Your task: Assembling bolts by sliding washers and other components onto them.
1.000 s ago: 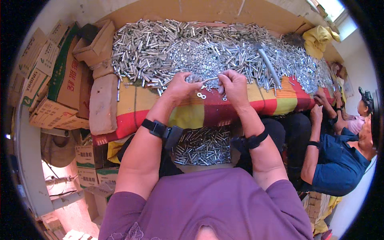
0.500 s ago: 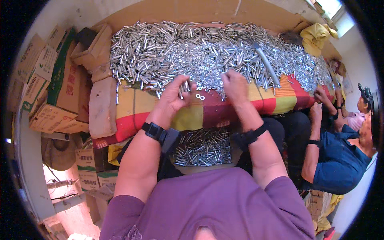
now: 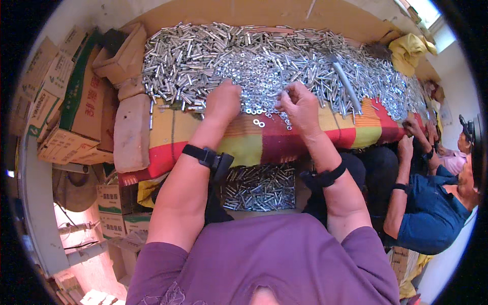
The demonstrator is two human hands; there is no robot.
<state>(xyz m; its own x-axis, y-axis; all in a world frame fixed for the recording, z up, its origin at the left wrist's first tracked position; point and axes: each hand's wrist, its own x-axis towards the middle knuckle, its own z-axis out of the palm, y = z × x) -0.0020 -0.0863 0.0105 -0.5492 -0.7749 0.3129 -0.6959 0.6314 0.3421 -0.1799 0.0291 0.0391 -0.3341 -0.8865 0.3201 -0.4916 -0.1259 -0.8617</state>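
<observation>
My left hand (image 3: 223, 100) is curled, back up, at the near edge of a heap of metal sleeves (image 3: 185, 61); its fingers are mostly hidden. Farther right, my right hand (image 3: 301, 105) has thumb and fingers drawn together over loose washers (image 3: 262, 84); whatever lies between the fingertips is too small to make out. Two washers (image 3: 258, 122) lie apart on the checkered cloth (image 3: 244, 142) between my hands. Thin metal rods or bolts (image 3: 320, 76) spread behind my right hand.
A container of metal bolts (image 3: 262, 190) sits below the cloth's edge, between my legs. A grey tube (image 3: 347, 87) lies on the heap. Cartons (image 3: 81, 107) and a pale block (image 3: 131, 134) stand at left. A co-worker (image 3: 432, 208) sits close on my right.
My left hand, which held metal pieces with its palm side showing, has turned back up and moved forward to the heap. My right hand's fingers have come together over the washers.
</observation>
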